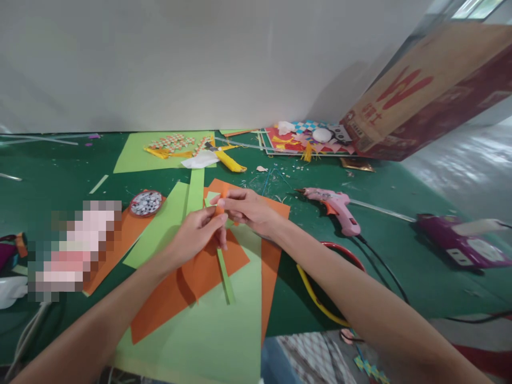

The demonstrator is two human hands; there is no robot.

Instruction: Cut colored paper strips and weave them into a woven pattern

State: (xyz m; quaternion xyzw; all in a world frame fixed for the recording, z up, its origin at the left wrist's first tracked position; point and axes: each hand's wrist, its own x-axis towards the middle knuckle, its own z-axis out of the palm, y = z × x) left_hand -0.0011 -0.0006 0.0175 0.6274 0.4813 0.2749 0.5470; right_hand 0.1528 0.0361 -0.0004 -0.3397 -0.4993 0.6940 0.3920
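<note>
Both of my hands meet above the layered paper and pinch narrow paper strips between the fingertips. My left hand (199, 234) is closed on an orange paper strip (220, 209), whose long curved end seems to hang below the palm. From the other side my right hand (251, 212) grips the same strip near its upper end. A light green paper strip (226, 281) runs out below the fingers; how it joins the orange one is hidden. Under the hands lie an orange sheet (160, 312) and a pale green sheet (236, 341).
A pink glue gun (338, 205) lies to the right, its cord trailing past a purple power strip (460, 242). A round box of googly eyes (146, 204) sits left. Yellow-handled scissors (231, 161) and woven paper pieces (172, 143) are behind. A paper bag (432, 90) leans at right.
</note>
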